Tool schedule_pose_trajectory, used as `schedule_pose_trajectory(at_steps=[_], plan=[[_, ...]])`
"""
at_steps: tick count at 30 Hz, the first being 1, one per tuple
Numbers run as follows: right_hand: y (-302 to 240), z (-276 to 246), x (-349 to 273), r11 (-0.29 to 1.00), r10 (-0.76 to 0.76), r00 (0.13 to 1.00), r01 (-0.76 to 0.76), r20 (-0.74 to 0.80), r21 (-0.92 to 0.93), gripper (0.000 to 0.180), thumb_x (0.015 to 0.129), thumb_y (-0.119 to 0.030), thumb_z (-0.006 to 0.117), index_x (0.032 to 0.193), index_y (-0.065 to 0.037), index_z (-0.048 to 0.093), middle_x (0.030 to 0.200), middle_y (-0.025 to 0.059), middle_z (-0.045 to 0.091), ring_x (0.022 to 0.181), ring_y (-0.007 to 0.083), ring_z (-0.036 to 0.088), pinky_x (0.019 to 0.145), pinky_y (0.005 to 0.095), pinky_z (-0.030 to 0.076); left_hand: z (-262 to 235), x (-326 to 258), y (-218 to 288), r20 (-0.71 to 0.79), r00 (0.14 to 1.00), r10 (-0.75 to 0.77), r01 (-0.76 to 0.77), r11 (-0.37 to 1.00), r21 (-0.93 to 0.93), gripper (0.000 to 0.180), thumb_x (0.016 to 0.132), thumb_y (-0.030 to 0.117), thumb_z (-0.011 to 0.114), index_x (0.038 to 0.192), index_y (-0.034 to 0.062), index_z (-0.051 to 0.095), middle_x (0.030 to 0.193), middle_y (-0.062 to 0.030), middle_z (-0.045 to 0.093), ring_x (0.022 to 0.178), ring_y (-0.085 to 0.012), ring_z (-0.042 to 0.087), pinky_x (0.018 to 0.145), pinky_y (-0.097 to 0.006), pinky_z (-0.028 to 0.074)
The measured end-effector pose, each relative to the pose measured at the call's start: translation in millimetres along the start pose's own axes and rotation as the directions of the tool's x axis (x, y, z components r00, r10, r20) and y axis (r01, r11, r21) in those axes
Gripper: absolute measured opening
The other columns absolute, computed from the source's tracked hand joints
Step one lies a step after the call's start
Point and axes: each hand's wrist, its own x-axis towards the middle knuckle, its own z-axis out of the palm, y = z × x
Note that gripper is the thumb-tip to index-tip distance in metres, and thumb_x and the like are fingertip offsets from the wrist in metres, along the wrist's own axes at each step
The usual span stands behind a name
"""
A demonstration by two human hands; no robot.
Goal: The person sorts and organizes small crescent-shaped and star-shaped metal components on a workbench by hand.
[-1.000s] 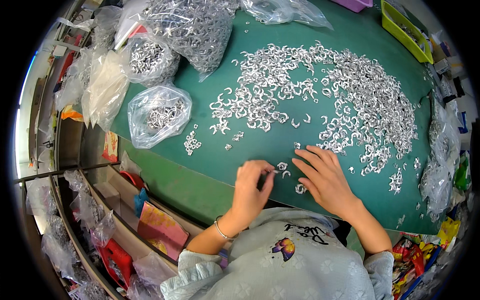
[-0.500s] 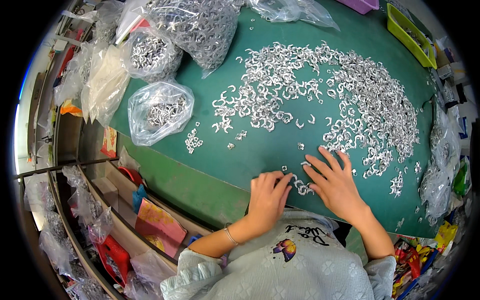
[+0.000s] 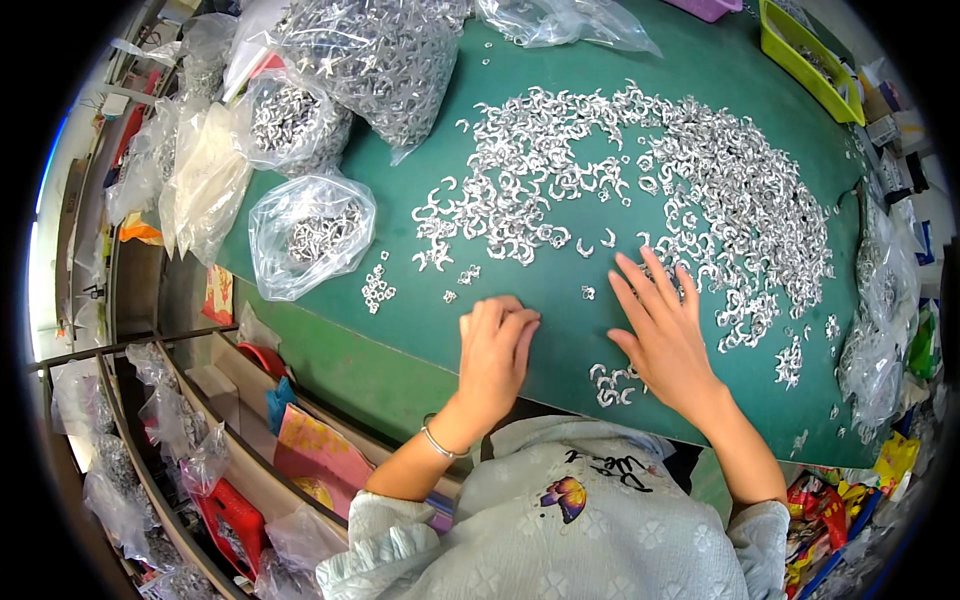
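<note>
On the near part of the green work mat, the left hand is laid palm down with its fingers curled and bunched together; whether anything is pinched beneath them cannot be told. The right hand is spread flat just beside it, fingers wide and stretched forward, nothing gripped. A small cluster of curved silvery metal clips is seen on the mat between the two wrists, close to the right hand's heel, and a single clip lies apart between the two sets of fingertips. The right fingertips are placed at the near edge of a broad arc-shaped spread of the same silvery clips, which covers much of the mat's far and right side. A thin silver bangle is worn on the left wrist. Farther left, a clear plastic bag partly filled with clips is set on the mat's edge, with larger bulging bags of clips behind it. A lime-green plastic tray is placed at the far right corner.
</note>
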Motion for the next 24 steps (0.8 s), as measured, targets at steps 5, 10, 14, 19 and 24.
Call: schedule_pose_trajectory(at_steps=[5, 10, 14, 19, 24], plan=[[-14, 19, 16, 0.994, -0.11, 0.992, 0.109, 0.061, 0.019, 0.062, 0.087, -0.035, 0.065, 0.134, 0.002, 0.048, 0.147, 0.0162, 0.039, 0.14, 0.0338, 0.031, 0.112, 0.0546, 0.025, -5, 12, -2, -0.091, 0.995, -0.048, 0.054, 0.996, 0.065, 0.025, 0.078, -0.003, 0.069, 0.101, 0.0045, 0.065, 0.099, -0.0092, 0.056, 0.086, -0.0263, 0.053, 0.078, -0.037, 0.038], [6, 14, 51, 0.992, -0.093, 0.991, 0.1, -0.095, 0.078, 0.054, 0.09, -0.027, 0.063, 0.135, -0.001, 0.048, 0.146, 0.0144, 0.041, 0.139, 0.0364, 0.032, 0.112, 0.0527, 0.027, 3, 15, 20, 0.104, 0.984, 0.145, -0.152, 0.986, 0.062, 0.039, 0.074, 0.003, 0.073, 0.112, 0.0054, 0.064, 0.115, -0.0099, 0.057, 0.107, -0.0286, 0.054, 0.088, -0.04, 0.04], [18, 26, 76, 0.986, -0.157, 0.985, 0.16, -0.074, 0.038, 0.051, 0.092, -0.025, 0.061, 0.137, -0.005, 0.047, 0.148, 0.0114, 0.04, 0.14, 0.0347, 0.031, 0.113, 0.0527, 0.026, 13, 21, 0, 0.088, 0.973, 0.211, -0.208, 0.977, -0.05, 0.031, 0.075, -0.002, 0.07, 0.105, 0.0035, 0.066, 0.11, -0.0102, 0.059, 0.104, -0.0282, 0.057, 0.087, -0.039, 0.041], [15, 18, 51, 0.943, -0.258, 0.957, 0.219, 0.132, 0.25, 0.047, 0.09, -0.026, 0.064, 0.131, -0.004, 0.054, 0.146, 0.0123, 0.043, 0.139, 0.0362, 0.034, 0.113, 0.0512, 0.027, -19, 16, -36, -0.076, 0.996, 0.04, -0.028, 0.988, 0.151, 0.023, 0.075, -0.008, 0.066, 0.097, 0.0012, 0.067, 0.104, -0.01, 0.061, 0.099, -0.0286, 0.057, 0.084, -0.038, 0.041], [3, 13, 101, 0.942, -0.218, 0.968, 0.242, -0.125, 0.231, 0.054, 0.086, -0.031, 0.069, 0.132, -0.008, 0.054, 0.146, 0.0142, 0.041, 0.139, 0.0385, 0.03, 0.113, 0.054, 0.026, -24, 28, -50, -0.155, 0.988, -0.016, 0.056, 0.964, 0.258, 0.027, 0.076, -0.006, 0.064, 0.101, 0.0019, 0.066, 0.107, -0.0124, 0.057, 0.101, -0.0296, 0.055, 0.085, -0.039, 0.039]])
